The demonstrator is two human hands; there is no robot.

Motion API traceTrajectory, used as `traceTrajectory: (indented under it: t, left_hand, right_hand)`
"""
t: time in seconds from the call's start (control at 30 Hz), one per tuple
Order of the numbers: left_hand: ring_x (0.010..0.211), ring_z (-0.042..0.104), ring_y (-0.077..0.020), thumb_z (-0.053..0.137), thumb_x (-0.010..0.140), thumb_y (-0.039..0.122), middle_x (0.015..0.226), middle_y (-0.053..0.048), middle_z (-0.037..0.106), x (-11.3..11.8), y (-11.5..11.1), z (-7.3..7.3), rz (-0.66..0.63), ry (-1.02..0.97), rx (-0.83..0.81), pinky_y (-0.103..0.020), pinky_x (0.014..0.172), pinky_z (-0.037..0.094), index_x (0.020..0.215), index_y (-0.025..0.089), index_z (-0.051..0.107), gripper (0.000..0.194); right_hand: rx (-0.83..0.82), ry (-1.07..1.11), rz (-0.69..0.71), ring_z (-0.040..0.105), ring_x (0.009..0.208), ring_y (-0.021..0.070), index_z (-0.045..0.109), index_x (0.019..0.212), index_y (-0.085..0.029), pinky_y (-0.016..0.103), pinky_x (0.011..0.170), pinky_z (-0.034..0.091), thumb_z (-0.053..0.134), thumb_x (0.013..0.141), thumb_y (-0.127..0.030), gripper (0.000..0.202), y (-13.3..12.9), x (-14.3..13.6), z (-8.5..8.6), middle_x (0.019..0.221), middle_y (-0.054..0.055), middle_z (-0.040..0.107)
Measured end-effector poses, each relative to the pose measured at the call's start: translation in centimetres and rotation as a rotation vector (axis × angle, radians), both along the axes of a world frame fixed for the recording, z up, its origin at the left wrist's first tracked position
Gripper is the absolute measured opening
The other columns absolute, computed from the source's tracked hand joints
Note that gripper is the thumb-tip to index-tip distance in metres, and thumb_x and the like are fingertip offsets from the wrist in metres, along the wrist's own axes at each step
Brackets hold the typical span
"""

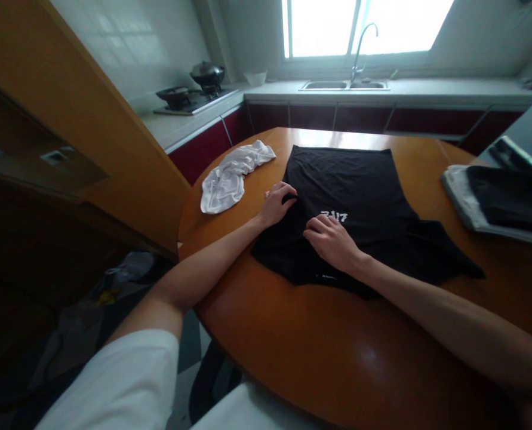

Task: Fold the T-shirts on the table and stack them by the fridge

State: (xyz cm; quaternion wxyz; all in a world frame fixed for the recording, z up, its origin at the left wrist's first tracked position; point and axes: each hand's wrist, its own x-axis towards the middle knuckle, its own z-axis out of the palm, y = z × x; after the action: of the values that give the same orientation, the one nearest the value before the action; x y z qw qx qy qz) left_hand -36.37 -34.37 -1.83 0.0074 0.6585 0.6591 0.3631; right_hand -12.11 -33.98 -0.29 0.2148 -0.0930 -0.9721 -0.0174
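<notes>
A black shirt (350,179) with white lettering lies spread on the round wooden table (270,322), its hem toward the window and one sleeve stretched out to the right. At its left edge my left hand (277,203) pinches the black fabric between thumb and fingers. My right hand (331,237) is over the shirt just below the lettering, fingers curled down; whether cloth is held between them is hidden.
Crumpled white cloth (234,176) lies on the table's left side. Folded dark and white clothes (507,197) are stacked at the right. Beyond are a counter (279,89) with a sink (346,85), and a stove (198,101) with pans. An orange-brown wooden panel (100,119) stands left.
</notes>
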Motion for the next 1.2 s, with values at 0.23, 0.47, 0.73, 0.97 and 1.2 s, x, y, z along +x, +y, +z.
traceTrajectory:
  t: [0.23, 0.47, 0.73, 0.97, 1.2]
  left_hand:
    - [0.105, 0.058, -0.0301, 0.071, 0.089, 0.030, 0.107, -0.009, 0.063, -0.1, 0.0, 0.2, 0.156, 0.113, -0.009, -0.045, 0.093, 0.045, 0.106, 0.023, 0.065, 0.020]
    - [0.113, 0.064, -0.0215, 0.046, 0.100, 0.025, 0.118, -0.010, 0.070, 0.7, -1.3, 0.5, -0.170, 0.124, -0.060, -0.035, 0.103, 0.047, 0.113, 0.018, 0.069, 0.027]
    - [0.155, 0.022, -0.0277, 0.040, 0.102, 0.038, 0.164, -0.018, 0.031, 2.0, -2.3, -0.8, -0.211, 0.294, -0.244, -0.045, 0.125, 0.022, 0.151, 0.010, 0.043, 0.056]
    - [0.154, 0.022, -0.0295, 0.039, 0.103, 0.044, 0.164, -0.018, 0.030, 1.5, -2.0, -0.5, -0.166, 0.288, -0.296, -0.047, 0.125, 0.020, 0.154, 0.010, 0.039, 0.061]
    - [0.152, 0.028, -0.0319, 0.040, 0.103, 0.048, 0.161, -0.014, 0.038, -0.4, -1.5, 0.7, -0.086, 0.193, -0.318, -0.053, 0.122, 0.023, 0.152, 0.017, 0.045, 0.058]
  right_hand:
    - [0.094, -0.071, 0.056, 0.054, 0.096, 0.0250, 0.071, 0.094, -0.020, 0.040, 0.086, 0.039, 0.052, 0.100, -0.017, 0.020, -0.3, 0.4, 0.7, 0.099, 0.009, 0.066]
    - [-0.048, 0.033, 0.034, 0.061, 0.102, 0.0240, 0.072, 0.100, -0.018, 0.040, 0.092, 0.044, 0.046, 0.105, -0.033, 0.031, -0.6, 0.2, 0.2, 0.105, 0.010, 0.071]
    - [-0.133, 0.076, 0.037, 0.064, 0.110, 0.0247, 0.074, 0.103, -0.018, 0.041, 0.097, 0.048, 0.047, 0.105, -0.033, 0.031, -0.3, 0.0, -0.3, 0.113, 0.011, 0.073]
    - [-0.178, 0.021, 0.017, 0.067, 0.102, 0.0228, 0.075, 0.099, -0.017, 0.037, 0.094, 0.049, 0.046, 0.105, -0.034, 0.034, -0.2, 0.1, -0.3, 0.104, 0.011, 0.075]
    - [-0.187, 0.016, 0.021, 0.069, 0.102, 0.0237, 0.076, 0.097, -0.016, 0.038, 0.094, 0.050, 0.044, 0.106, -0.034, 0.037, -0.1, 0.1, -0.3, 0.105, 0.011, 0.076]
